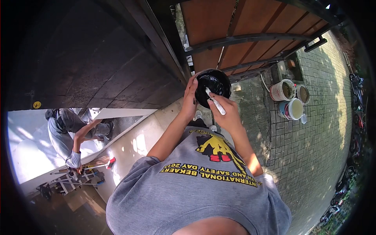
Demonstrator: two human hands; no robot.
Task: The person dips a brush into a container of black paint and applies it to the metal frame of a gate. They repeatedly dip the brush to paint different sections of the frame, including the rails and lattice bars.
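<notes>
Fingers (192,91) of the left hand (190,103) wrap the side of a round, glossy black container (214,81), held up near the brown panelled gate (250,19); the right hand (228,114) pinches a white-handled brush (216,104) dipped inside, its bristles lost in the dark gloss

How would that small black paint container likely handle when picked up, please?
The black paint container looks glossy with wet paint inside, so it would probably slop if tipped. The left hand alone grips its side, suggesting it is fairly light. Its wet surface may be slippery.
</notes>
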